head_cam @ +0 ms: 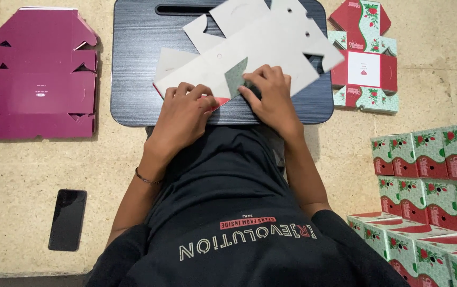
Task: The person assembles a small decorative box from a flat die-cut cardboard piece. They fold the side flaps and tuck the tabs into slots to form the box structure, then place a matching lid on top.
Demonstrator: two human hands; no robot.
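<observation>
A flat die-cut cardboard box blank (260, 48) lies grey side up on a dark lap desk (132, 64). My left hand (186, 109) presses its near left edge, where a red printed strip shows. My right hand (271, 93) pinches a small folded flap of the same blank, fingers curled on it. Both hands sit close together at the desk's near edge.
A stack of flat magenta box blanks (39, 74) lies on the floor at left. Flat red-and-green printed blanks (366, 58) lie at right of the desk. Several folded red-and-green boxes (430, 180) are piled at lower right. A black phone (68, 219) lies at lower left.
</observation>
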